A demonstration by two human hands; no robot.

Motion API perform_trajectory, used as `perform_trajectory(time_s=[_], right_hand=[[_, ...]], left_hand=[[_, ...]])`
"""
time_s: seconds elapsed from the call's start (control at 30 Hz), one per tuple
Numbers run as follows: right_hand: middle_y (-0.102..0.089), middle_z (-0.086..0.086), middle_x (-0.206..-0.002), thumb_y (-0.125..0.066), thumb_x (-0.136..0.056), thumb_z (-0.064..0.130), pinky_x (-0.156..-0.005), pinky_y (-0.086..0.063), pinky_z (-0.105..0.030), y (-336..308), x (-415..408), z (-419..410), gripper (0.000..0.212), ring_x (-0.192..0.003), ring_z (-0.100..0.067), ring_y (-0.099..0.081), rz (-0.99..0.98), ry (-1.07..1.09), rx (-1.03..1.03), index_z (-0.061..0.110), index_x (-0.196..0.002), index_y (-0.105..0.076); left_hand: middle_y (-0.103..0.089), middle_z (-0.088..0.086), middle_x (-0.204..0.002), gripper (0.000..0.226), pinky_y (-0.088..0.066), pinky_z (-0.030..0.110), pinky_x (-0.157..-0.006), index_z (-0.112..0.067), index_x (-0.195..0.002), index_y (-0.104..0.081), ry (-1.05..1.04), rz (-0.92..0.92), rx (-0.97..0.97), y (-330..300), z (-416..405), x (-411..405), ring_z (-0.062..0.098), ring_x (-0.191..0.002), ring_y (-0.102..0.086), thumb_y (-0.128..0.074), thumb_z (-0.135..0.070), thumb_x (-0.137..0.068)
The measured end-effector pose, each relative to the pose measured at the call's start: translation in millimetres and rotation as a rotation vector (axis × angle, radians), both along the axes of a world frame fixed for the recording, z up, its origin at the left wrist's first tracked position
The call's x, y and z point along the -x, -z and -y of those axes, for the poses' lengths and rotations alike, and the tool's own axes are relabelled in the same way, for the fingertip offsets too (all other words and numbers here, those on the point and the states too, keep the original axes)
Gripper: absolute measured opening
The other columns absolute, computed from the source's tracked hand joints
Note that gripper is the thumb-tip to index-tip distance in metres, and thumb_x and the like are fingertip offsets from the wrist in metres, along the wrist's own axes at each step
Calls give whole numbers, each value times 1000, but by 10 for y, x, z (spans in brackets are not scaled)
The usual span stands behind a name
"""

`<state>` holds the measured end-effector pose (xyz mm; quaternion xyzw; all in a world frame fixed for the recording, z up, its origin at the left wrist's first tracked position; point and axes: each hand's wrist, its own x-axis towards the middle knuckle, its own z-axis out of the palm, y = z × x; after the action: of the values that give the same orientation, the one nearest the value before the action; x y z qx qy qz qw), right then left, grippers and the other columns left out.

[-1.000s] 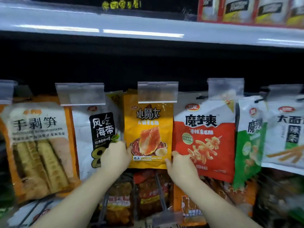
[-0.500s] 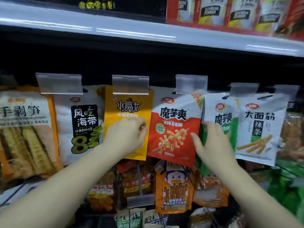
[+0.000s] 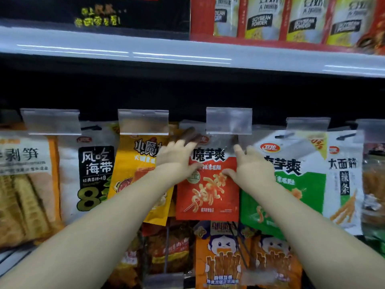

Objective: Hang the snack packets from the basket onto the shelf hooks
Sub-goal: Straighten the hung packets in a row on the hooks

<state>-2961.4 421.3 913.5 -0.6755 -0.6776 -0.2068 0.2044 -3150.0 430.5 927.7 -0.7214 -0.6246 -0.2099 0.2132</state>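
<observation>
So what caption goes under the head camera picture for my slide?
Both hands, left hand and right hand, grip the red snack packet under a clear tag holder.

Glossy white shelf edge [image 3: 187,59] above a dark recess [image 3: 187,90].

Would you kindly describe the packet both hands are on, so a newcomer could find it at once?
Look below the long white shelf edge to the row of hanging packets. Under the third clear price-tag holder from the left hangs the red packet, with the left hand and right hand at its upper corners. It is the only red one, between a yellow packet and a green-and-white packet.
</observation>
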Motion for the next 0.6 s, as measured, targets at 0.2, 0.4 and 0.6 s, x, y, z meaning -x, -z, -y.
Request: perform_trajectory(time_s=[0.2,0.4,0.6], right_hand=[[-49,-7,-133,-44,-93,59,-89,-45,-41,11,113,-259,60,-123,-27,-46,136,34,73,17,-134,-37],[-60,-5,-105,-62,-88,31,-67,-51,-33,496,113,-185,43,-86,-23,-64,81,-10,-54,8,-122,-51],[-60,-4,-115,-35,-98,53,-69,-51,-33,820,49,-186,52,-97,-23,-65,90,-15,59,10,-123,-49]], left_hand=[[-60,0,-114,47,-44,34,-80,-27,-123,-52,-78,23,39,69,-192,-39,25,-103,-59,-49,-60,-90],[-46,3,-136,47,-47,37,-97,-21,-138,-42,74,311,60,521,-86,110,24,-123,-48,-53,-36,-94],[-66,9,-107,35,-52,36,-76,-11,-108,-60,-78,181,107,848,-30,215,31,-97,-65,-54,-42,-94]])
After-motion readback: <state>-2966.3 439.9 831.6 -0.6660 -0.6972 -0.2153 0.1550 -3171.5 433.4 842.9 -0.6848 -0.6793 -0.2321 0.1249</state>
